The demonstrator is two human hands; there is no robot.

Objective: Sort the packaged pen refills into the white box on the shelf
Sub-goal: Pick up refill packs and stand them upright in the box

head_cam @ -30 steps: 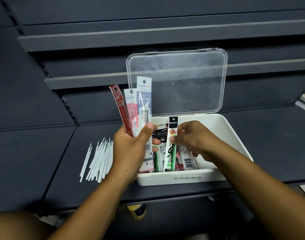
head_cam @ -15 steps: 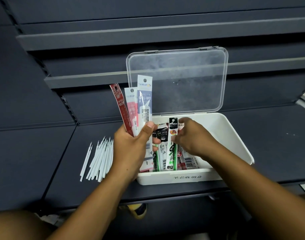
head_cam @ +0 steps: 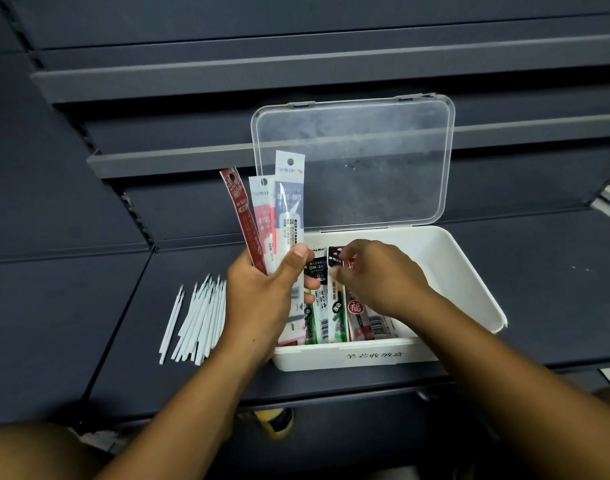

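Now: packs (head_cam: 334,317) lie side by side in the left end of the box (head_cam: 469,271), lower ends against the near wall. The rest of the box floor is bare. One pack (head_cam: 335,258) in that row, black-topped, is pinched at its top by the curled fingertips of the right hand (head_cam: 379,278). A fan (head_cam: 279,216) of three more is clasped upright in the left hand (head_cam: 262,299), thumb across the front, over the box's left edge and not yet in.

Risks, as judged:
- Pinch is on the thin top flap only. A slick sleeve could slip out, or drag its neighbours crooked.
- Row is loose and leaning, so a nudge from the right wrist may topple it flat.
- Fan is spread, and the red outer strip looks least secured. If the thumb eases, it could drop outside the box onto the shelf (head_cam: 538,271).
- Loose refills (head_cam: 199,320) lie just left of the box. A fallen pack would land among them, or the left forearm could scatter them.
- Lid (head_cam: 365,161) stands open behind, and a knock from the tall fan might swing it shut.
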